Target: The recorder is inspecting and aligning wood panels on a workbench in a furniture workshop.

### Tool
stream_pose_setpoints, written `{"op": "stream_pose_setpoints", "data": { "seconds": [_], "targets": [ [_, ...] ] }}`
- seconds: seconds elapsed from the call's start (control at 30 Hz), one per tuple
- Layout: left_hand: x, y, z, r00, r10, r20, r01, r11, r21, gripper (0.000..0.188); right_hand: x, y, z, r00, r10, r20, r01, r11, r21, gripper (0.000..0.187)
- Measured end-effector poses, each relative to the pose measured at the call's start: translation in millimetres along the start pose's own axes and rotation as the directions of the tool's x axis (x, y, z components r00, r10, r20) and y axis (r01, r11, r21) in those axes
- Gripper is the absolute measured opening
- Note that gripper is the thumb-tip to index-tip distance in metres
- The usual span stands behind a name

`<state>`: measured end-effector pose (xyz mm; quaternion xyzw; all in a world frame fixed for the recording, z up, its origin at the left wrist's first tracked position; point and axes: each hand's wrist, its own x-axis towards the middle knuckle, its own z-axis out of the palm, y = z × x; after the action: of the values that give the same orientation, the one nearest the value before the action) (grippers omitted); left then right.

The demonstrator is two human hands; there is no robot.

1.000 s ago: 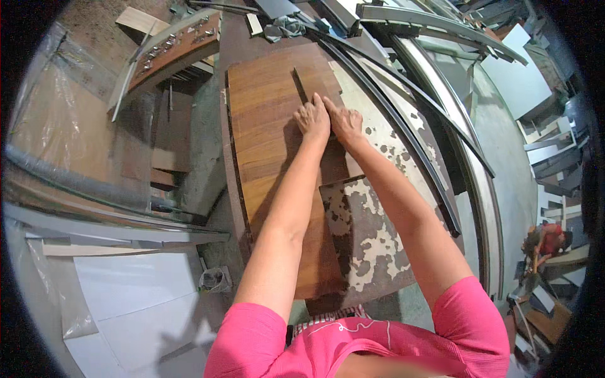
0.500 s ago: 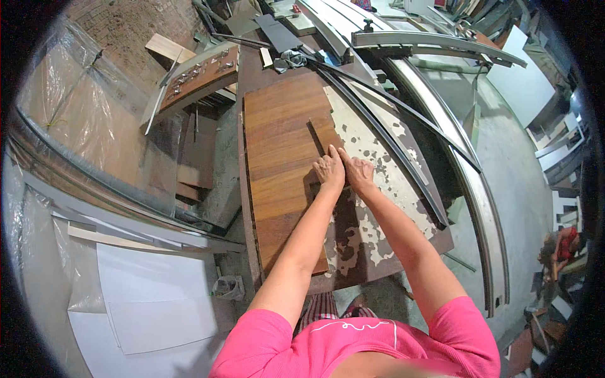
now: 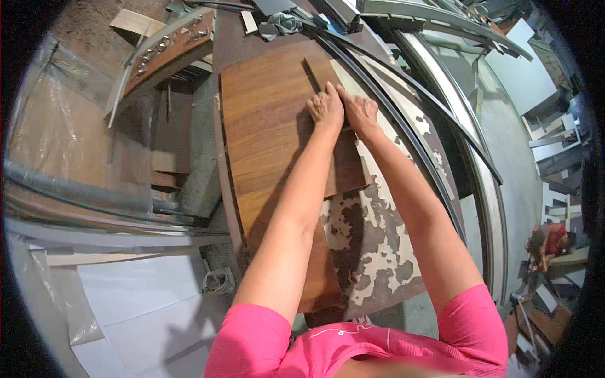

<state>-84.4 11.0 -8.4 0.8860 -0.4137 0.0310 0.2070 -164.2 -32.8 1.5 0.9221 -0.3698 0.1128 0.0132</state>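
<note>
Both my hands rest on a narrow brown wooden board (image 3: 322, 70) lying on a large wood-grained panel (image 3: 258, 120). My left hand (image 3: 326, 110) has its fingers curled at the board's left side. Close beside it, my right hand (image 3: 360, 115) bends its fingers over the right side, and the fingertips of both nearly meet. My hands and forearms cover the middle of the board. The panel lies on a worktable whose top (image 3: 378, 264) shows peeling cream and dark brown patches.
Long dark metal strips (image 3: 403, 120) run along the table's right side, near a pale curved rail (image 3: 454, 101). Crumpled grey cloth (image 3: 279, 26) sits at the far end. A board with metal fittings (image 3: 169, 51) stands left; white sheets (image 3: 145, 290) lie lower left. Another person (image 3: 554, 242) is far right.
My hands and the narrow board have slid away from me, toward the panel's far edge. My arms reach out farther, and the view has shifted forward over the table.
</note>
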Motion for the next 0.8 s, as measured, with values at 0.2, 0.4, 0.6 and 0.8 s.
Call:
{"op": "stream_pose_setpoints", "data": {
  "seconds": [0.2, 0.4, 0.6, 0.8],
  "targets": [
    [78.8, -29.1, 17.4, 1.000, 0.018, -0.013, -0.018, 1.000, -0.002, 0.029, 75.2, -17.7, 21.4, 0.998, 0.030, -0.049, -0.032, 0.998, -0.048, 0.034],
    [99.0, -31.1, 21.6, 1.000, 0.010, 0.017, -0.009, 0.999, -0.051, 0.029, 94.0, -19.7, 23.2, 0.994, 0.107, -0.018, -0.108, 0.992, -0.066, 0.032],
    [59.9, -36.8, 10.3, 0.996, 0.087, -0.027, -0.088, 0.996, -0.010, 0.029, 49.0, -34.4, 8.8, 0.990, 0.137, -0.015, -0.137, 0.990, -0.014, 0.030],
    [-38.6, -58.7, -13.5, 0.977, 0.181, -0.116, -0.180, 0.984, 0.019, 0.030, -45.5, -65.6, -5.5, 0.991, 0.130, 0.006, -0.130, 0.991, 0.029, 0.038]
  ]
}}
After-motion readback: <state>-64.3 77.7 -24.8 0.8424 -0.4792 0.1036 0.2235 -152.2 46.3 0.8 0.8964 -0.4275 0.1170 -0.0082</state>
